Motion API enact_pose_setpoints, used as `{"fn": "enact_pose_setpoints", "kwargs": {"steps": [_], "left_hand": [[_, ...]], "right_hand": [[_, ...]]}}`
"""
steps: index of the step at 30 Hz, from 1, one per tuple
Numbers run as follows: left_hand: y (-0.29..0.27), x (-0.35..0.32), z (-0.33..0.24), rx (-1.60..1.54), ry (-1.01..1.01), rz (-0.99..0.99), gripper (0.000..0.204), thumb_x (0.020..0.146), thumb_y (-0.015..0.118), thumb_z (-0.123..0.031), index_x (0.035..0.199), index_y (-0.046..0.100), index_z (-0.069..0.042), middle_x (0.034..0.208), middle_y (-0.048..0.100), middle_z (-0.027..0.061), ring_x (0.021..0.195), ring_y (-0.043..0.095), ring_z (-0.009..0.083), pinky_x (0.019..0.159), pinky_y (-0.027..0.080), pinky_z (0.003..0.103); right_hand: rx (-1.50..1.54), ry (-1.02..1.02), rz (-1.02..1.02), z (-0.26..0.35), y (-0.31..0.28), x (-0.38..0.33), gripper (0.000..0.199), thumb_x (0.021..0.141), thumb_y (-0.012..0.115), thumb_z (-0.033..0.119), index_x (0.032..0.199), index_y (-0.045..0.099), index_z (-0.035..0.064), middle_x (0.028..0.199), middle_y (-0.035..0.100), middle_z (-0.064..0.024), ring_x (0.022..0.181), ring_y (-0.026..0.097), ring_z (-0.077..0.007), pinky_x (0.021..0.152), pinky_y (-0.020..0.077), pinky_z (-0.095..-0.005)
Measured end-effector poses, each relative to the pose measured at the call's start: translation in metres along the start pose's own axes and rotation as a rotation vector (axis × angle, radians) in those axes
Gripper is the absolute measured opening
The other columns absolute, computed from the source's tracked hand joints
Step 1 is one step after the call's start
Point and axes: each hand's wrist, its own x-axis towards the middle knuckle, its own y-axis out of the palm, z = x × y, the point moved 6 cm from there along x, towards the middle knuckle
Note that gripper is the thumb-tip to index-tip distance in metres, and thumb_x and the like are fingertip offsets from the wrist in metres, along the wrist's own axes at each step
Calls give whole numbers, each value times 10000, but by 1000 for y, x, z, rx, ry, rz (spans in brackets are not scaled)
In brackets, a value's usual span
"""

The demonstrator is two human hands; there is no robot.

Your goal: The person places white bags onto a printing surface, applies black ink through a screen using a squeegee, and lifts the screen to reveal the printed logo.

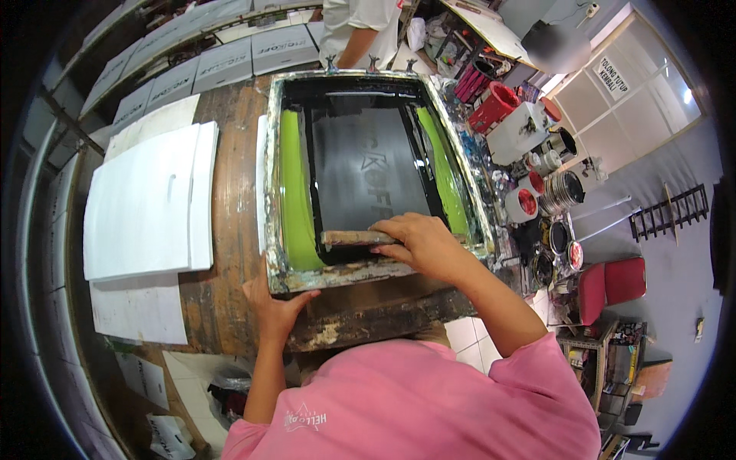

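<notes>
In front of me a screen printing frame (277, 192) lies on a worn wooden table (234, 153). Its mesh is black with ink, edged by green strips, and faint lettering shows through. My right hand (418, 244) is wrapped round a wooden-handled squeegee (356, 238) at the near end of the screen; ink hides the blade. At the frame's near left corner rests my left hand (277, 307), thumb spread along the near edge. Its fingers are partly hidden by the frame. Under the screen's left side a strip of white sheet (261, 169) sticks out.
A stack of white sheets (149, 203) lies left on the table. Right of the frame stand ink tubs and cans (525, 203), with a red bucket (494, 106) farther back. Hinge clamps (372, 64) hold the frame's far edge. Printed boxes (222, 65) and another person (359, 31) are beyond.
</notes>
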Motion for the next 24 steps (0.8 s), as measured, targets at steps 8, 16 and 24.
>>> {"fn": "enact_pose_setpoints", "kwargs": {"steps": [8, 16, 24], "left_hand": [[7, -3, 4, -252, -129, 18, 1198, 531, 1039, -344, 1530, 467, -10, 1295, 640, 172, 1164, 593, 317, 1012, 482, 458], [45, -47, -15, -974, -433, -61, 712, 885, 861, -208, 1428, 470, 35, 1330, 629, 135, 1183, 637, 243, 1085, 506, 432], [65, -66, 5, -1229, -498, 167, 550, 1011, 691, -366, 1322, 563, 69, 1234, 698, 168, 1125, 704, 325, 1019, 564, 578]], "right_hand": [[-287, -190, -343, -113, -42, 159, 391, 948, 692, 329, 1279, 676, 120, 1145, 723, -126, 1035, 660, -364, 918, 525, -473], [-360, -228, -292, -191, -50, 296, 341, 974, 640, 425, 1137, 661, 126, 1005, 720, -157, 968, 692, -397, 849, 538, -532], [-315, -198, -325, -217, -21, 328, 355, 967, 657, 433, 1140, 680, 124, 986, 719, -168, 988, 683, -392, 848, 527, -523]]}}
